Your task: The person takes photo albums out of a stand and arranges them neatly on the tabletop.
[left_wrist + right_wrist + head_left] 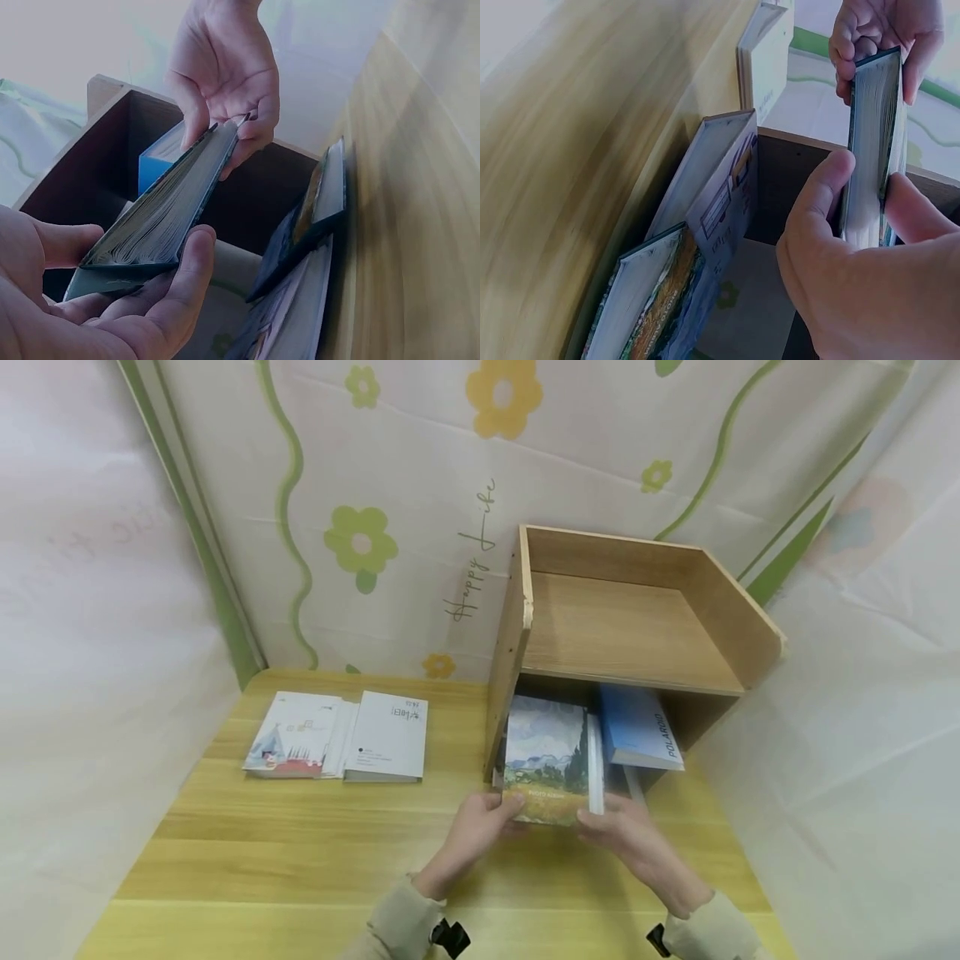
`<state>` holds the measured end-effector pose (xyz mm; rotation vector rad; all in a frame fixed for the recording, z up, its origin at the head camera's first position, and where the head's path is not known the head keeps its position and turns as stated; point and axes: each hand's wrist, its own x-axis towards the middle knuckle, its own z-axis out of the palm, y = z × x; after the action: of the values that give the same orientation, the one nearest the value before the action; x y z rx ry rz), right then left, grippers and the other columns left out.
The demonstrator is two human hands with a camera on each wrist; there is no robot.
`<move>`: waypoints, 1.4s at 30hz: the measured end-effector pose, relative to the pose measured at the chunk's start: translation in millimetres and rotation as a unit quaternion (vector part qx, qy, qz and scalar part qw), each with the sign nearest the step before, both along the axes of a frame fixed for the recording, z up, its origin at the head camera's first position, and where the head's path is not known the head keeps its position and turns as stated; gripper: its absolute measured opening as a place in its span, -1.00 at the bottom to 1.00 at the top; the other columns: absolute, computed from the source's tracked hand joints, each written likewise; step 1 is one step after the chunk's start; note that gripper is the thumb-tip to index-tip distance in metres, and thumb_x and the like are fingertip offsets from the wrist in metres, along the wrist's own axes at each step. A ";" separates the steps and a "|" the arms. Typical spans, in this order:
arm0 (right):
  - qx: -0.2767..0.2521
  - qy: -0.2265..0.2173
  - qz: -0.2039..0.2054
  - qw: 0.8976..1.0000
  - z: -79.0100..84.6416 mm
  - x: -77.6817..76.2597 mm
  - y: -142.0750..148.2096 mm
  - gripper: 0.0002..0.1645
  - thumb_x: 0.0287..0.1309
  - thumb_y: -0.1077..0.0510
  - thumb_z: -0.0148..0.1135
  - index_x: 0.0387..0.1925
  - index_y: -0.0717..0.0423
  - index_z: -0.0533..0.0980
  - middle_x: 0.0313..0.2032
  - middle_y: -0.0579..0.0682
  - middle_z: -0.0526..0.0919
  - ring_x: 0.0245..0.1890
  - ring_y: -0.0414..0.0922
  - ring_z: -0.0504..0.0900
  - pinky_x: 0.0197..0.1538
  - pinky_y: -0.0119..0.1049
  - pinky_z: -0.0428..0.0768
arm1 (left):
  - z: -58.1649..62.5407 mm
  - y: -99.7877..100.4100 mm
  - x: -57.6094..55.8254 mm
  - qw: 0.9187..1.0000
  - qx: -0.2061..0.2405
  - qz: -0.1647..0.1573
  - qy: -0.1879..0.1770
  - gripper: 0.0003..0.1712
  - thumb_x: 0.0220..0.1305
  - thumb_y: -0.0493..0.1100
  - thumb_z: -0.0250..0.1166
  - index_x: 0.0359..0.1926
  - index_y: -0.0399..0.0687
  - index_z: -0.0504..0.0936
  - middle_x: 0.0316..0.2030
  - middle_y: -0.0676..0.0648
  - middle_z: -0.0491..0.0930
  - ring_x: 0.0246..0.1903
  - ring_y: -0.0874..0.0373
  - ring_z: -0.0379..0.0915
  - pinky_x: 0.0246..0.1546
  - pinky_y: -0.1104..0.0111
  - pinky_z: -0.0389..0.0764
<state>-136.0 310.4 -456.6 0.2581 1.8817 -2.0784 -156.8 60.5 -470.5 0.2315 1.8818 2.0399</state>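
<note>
Both hands hold a photo album (547, 760) with a painted landscape cover, at the front of the wooden shelf unit's lower compartment. The left hand (476, 831) grips its left end, thumb on the cover and fingers beneath. At the other end, the right hand (630, 835) pinches it between thumb and fingers. Page edges of the album (161, 202) show in the left wrist view, between dark covers. Just right of it, a blue album (637, 727) marked POLAROID sits inside the compartment. The right wrist view shows another landscape album (649, 300) and a pale purple-grey album (720, 195) on the tabletop.
The wooden shelf unit (521, 610) stands at the table's back right, with an open upper tray. To the left on the wooden table (300, 843) lie a white illustrated album (296, 731) and a plain white album (388, 731). Patterned fabric (405, 460) encloses the back and sides.
</note>
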 end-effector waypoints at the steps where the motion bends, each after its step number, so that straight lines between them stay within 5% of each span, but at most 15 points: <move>1: 0.001 0.001 0.002 1.000 0.0 0.3 0.1 -0.56 0.17 0.37 0.28 0.06 0.49 0.44 -0.20 0.16 0.63 -0.17 0.04 0.64 0.18 0.10 0.47 | -0.9 -0.5 0.0 1.000 -0.003 -0.001 0.001 -0.55 0.45 0.01 0.18 -0.15 -0.37 0.67 0.03 -0.36 0.58 -0.26 -0.13 0.69 0.02 -0.02 0.57; 11: 0.004 -0.001 0.025 1.000 0.1 1.7 1.0 -0.54 0.18 0.37 0.27 0.09 0.48 0.42 -0.20 0.12 0.62 -0.18 0.02 0.61 0.07 -0.05 0.57 | -5.4 -7.7 0.6 0.999 -0.036 -0.018 0.023 -0.46 0.41 0.12 0.20 -0.05 -0.34 0.66 -0.02 -0.30 0.62 -0.27 -0.11 0.69 0.08 -0.06 0.51; 21: 0.007 0.008 0.060 0.998 -4.8 1.1 3.4 -0.53 0.20 0.37 0.24 0.14 0.44 0.41 -0.18 0.10 0.64 -0.20 -0.02 0.60 0.07 -0.03 0.56 | -7.5 -14.4 0.7 0.997 -0.060 -0.031 0.035 -0.58 0.39 0.11 0.22 -0.22 -0.17 0.72 -0.31 -0.10 0.73 -0.35 0.08 0.69 0.11 -0.14 0.45; 30: -0.013 0.010 0.065 0.998 -7.2 2.9 3.1 -0.44 0.20 0.42 0.21 0.22 0.51 0.32 -0.21 0.05 0.65 -0.22 -0.06 0.62 0.06 -0.11 0.56 | -10.4 -17.0 1.3 0.996 -0.072 -0.035 0.030 -0.59 0.42 0.03 0.21 -0.19 -0.28 0.70 -0.36 -0.18 0.72 -0.35 0.05 0.69 0.13 -0.20 0.39; 42: 0.028 0.012 0.020 0.999 -14.6 10.9 -0.8 -0.22 0.15 0.38 0.29 0.35 0.48 0.19 0.30 0.35 0.33 0.14 0.10 0.49 0.19 -0.10 0.48 | -17.7 -18.2 2.9 0.996 -0.066 -0.044 0.033 -0.64 0.37 0.03 0.26 -0.24 -0.22 0.74 -0.35 -0.13 0.73 -0.33 0.05 0.69 0.11 -0.17 0.43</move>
<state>-125.2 309.6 -471.2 0.2075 1.9447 -2.0134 -153.9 42.3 -488.2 0.3458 1.9987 1.8642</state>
